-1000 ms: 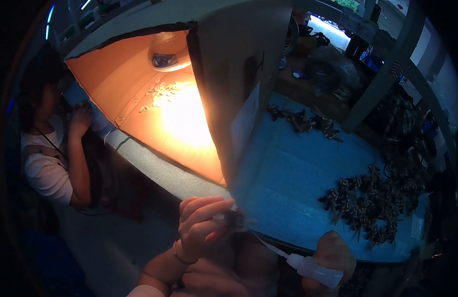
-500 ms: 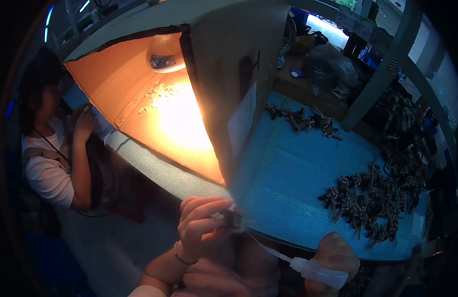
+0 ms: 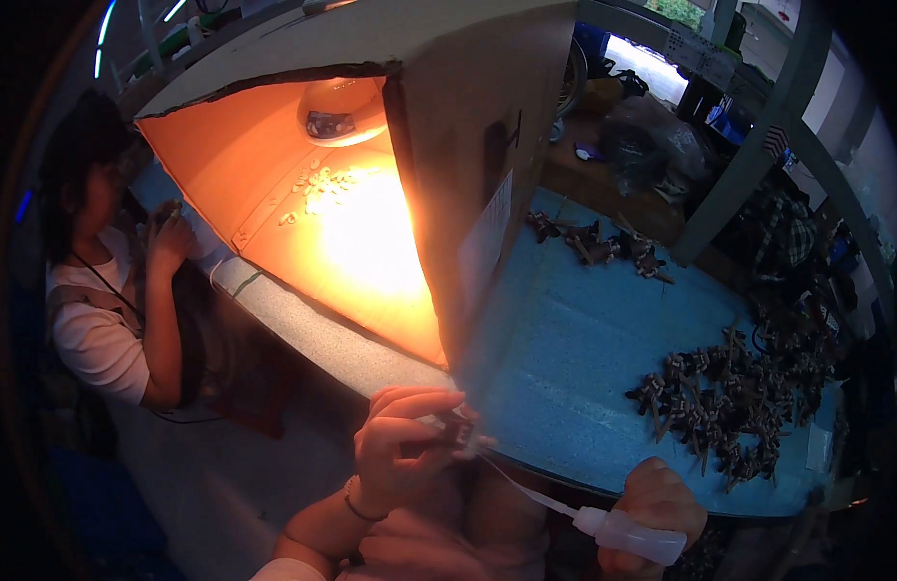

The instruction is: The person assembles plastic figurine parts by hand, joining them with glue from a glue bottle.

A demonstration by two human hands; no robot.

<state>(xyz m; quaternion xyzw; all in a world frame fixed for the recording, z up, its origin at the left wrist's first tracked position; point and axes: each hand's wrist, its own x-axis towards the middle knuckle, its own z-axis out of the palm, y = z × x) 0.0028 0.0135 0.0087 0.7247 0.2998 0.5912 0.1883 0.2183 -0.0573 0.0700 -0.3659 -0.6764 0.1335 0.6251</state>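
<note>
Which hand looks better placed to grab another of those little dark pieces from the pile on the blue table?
Probably the right hand: the pile of small dark pieces lies just above it on that side. But it holds a squeeze bottle, and the left hand pinches a small part.

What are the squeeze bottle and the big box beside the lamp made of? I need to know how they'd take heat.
The squeeze bottle, gripped in the right hand, looks like soft translucent white plastic with a long thin nozzle. The box looks like plain brown cardboard: matte, with a raw cut edge; its inside glows orange under the lamp.
</note>
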